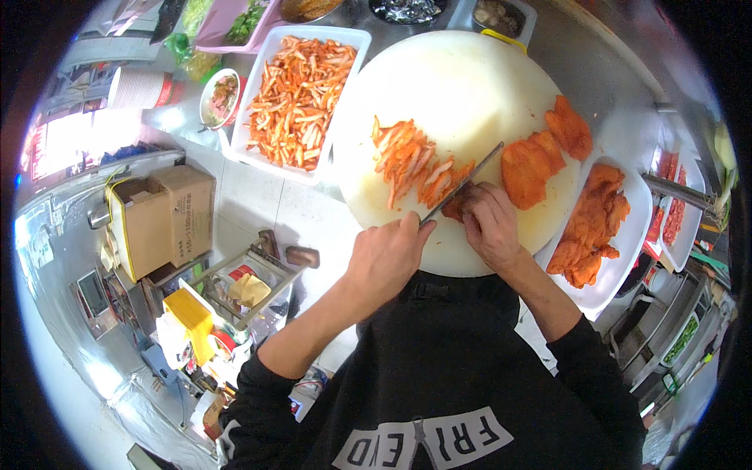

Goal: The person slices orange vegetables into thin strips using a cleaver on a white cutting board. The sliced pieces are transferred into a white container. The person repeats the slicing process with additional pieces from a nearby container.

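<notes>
My left hand (385, 247) is wrapped around the handle of a kitchen knife (464, 181), its blade slanting up and to the right across a round white cutting board (458, 88). My right hand (492, 226) holds down a slice of orange-red meat (453, 209) with bent fingertips, close beside the blade. Left of the knife lies a loose row of cut meat strips (405, 155), the nearest touching the blade. On the board's right side rest flat, uncut meat slices (526, 170), with another slice (568, 128) at the board's edge.
A white tub (363, 41) heaped with meat strips adjoins the board's left. At right, a white tray (637, 235) holds more slices. A paper bowl (207, 97) of food, stacked paper cups (138, 88) and a pink basket (267, 35) of greens stand farther left. Cardboard boxes (191, 217) occupy the lower left.
</notes>
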